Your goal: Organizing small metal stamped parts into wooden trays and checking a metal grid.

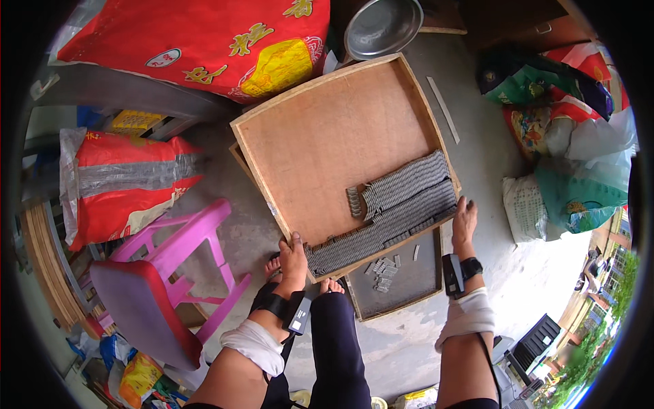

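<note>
A shallow wooden tray [327, 157] with a raised rim lies tilted in front of me. My left hand [293, 264] grips its near left corner, thumb over the rim. At the near right corner, my right hand [465, 219] holds the side, its fingertips at the edge. Tight rows of small grey ribbed pieces [409, 187] fill the near right part of the tray, and a short separate row [353, 202] stands beside them. Partly hidden beneath is a second, dark-bottomed tray [409, 286] with several loose grey pieces [385, 273].
A purple stool [146, 310] stands at left, near a red sack [136, 180]. A bigger red sack [204, 48] and a metal basin [383, 31] lie beyond the tray. Bags [579, 184] crowd the right side. A thin strip [443, 109] lies on the floor.
</note>
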`<act>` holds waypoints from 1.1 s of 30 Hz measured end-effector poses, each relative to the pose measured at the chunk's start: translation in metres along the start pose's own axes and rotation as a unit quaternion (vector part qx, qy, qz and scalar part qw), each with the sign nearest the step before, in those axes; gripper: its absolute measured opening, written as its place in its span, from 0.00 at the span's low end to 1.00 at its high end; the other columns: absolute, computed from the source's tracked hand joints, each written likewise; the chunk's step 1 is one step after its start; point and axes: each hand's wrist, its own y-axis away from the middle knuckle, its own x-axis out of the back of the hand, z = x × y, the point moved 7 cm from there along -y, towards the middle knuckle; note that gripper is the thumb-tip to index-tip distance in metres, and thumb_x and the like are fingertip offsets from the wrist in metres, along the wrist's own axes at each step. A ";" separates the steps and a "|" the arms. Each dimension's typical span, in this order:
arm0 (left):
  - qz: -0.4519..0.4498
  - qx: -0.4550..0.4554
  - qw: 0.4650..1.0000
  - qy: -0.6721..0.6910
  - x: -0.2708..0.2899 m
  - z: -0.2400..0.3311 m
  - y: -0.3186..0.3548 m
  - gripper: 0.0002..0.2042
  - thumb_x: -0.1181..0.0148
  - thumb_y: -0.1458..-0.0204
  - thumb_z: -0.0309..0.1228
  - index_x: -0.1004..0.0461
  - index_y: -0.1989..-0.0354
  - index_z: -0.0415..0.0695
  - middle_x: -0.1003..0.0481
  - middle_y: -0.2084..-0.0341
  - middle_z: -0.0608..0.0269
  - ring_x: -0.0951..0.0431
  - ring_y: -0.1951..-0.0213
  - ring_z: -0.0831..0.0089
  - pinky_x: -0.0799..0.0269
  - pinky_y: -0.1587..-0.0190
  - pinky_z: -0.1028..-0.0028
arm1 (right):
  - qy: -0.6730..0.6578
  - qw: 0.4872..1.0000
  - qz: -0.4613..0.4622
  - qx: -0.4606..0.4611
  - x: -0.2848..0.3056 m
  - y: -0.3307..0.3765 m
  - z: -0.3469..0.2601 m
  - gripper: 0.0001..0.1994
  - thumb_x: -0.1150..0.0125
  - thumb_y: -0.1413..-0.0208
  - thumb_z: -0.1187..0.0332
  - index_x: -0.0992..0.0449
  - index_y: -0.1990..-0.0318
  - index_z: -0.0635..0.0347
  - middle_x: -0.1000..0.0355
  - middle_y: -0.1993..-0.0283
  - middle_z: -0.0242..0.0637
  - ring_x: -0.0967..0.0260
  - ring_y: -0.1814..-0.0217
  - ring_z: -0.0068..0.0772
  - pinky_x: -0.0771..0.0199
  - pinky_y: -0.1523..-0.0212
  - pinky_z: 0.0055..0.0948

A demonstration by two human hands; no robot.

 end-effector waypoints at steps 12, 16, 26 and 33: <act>0.091 0.042 0.995 0.029 0.030 -0.002 -0.033 0.28 0.57 0.45 0.49 0.31 0.63 0.28 0.28 0.66 0.42 0.28 0.62 0.54 0.34 0.59 0.65 | 0.008 0.972 -0.230 0.057 0.004 0.015 -0.044 0.31 0.59 0.46 0.43 0.30 0.58 0.69 0.32 0.64 0.62 0.34 0.54 0.58 0.36 0.53 0.44; 0.067 0.049 0.972 0.218 0.065 -0.012 -0.035 0.29 0.52 0.49 0.53 0.31 0.59 0.32 0.29 0.63 0.58 0.32 0.62 0.71 0.36 0.58 0.72 | -0.077 0.938 -0.335 -0.029 -0.020 0.080 -0.007 0.29 0.56 0.47 0.44 0.26 0.75 0.68 0.32 0.73 0.59 0.33 0.63 0.59 0.34 0.62 0.44; 0.037 -0.101 0.987 0.121 0.155 0.029 0.054 0.25 0.53 0.46 0.48 0.31 0.60 0.32 0.28 0.66 0.56 0.30 0.64 0.69 0.34 0.60 0.71 | -0.070 0.983 -0.139 0.103 0.070 0.292 0.060 0.04 0.54 0.51 0.72 0.34 0.70 0.64 0.36 0.73 0.50 0.37 0.73 0.55 0.36 0.73 0.44; -0.101 -0.254 0.950 -0.151 0.075 0.030 0.151 0.22 0.46 0.52 0.50 0.29 0.73 0.38 0.27 0.78 0.46 0.26 0.72 0.51 0.33 0.70 0.61 | -0.397 0.726 -0.112 -0.551 0.178 0.488 0.212 0.36 0.69 0.45 0.38 0.43 0.43 0.65 0.39 0.44 0.41 0.42 0.44 0.40 0.45 0.44 0.35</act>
